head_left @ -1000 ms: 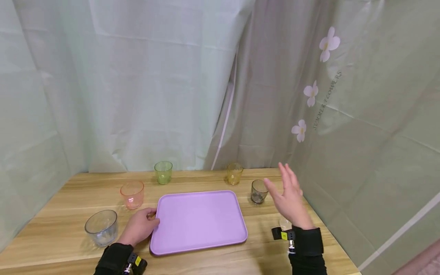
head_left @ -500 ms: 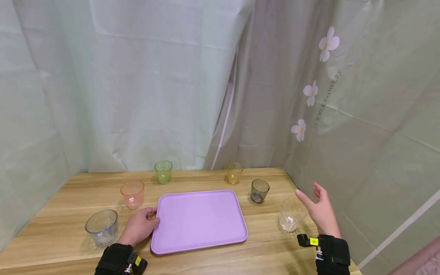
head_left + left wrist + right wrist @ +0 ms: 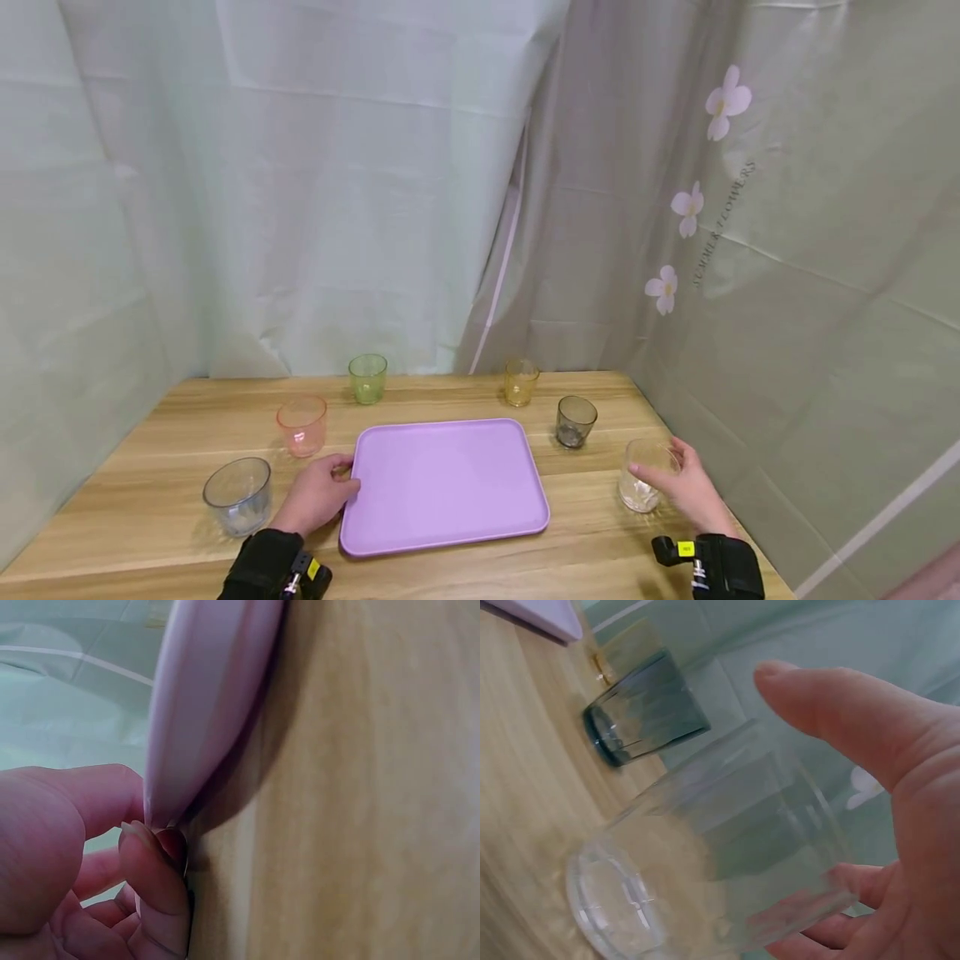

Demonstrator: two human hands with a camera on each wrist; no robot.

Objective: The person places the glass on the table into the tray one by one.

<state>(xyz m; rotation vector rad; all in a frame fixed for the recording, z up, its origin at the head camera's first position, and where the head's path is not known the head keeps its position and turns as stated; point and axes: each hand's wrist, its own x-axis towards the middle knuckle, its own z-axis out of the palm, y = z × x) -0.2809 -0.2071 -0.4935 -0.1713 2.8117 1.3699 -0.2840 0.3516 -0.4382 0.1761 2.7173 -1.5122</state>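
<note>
My left hand (image 3: 313,497) pinches the left edge of a lilac rectangular tray (image 3: 448,483) between thumb and fingers. The left wrist view has the tray's side (image 3: 202,690) close over the wood, fingertips tucked at its underside. At the right, my right hand (image 3: 696,493) reaches around a clear drinking glass (image 3: 637,492) standing upright on the table. Seen from the right wrist, the thumb (image 3: 832,697) is straight and apart from the glass wall, while the other fingers lie behind the glass near its rim, partly seen through it.
A smoky grey glass (image 3: 574,425) and a yellow glass (image 3: 521,383) stand right of the tray. Beyond and left of it are a green glass (image 3: 367,381), a pink glass (image 3: 303,429) and a larger bluish clear glass (image 3: 240,500). Curtains (image 3: 360,208) enclose the wooden table (image 3: 420,575).
My right hand has moved right and down from beside the grey glass to the clear glass, its fingers now around it. The left hand stays at the tray's edge. The head view has shifted slightly.
</note>
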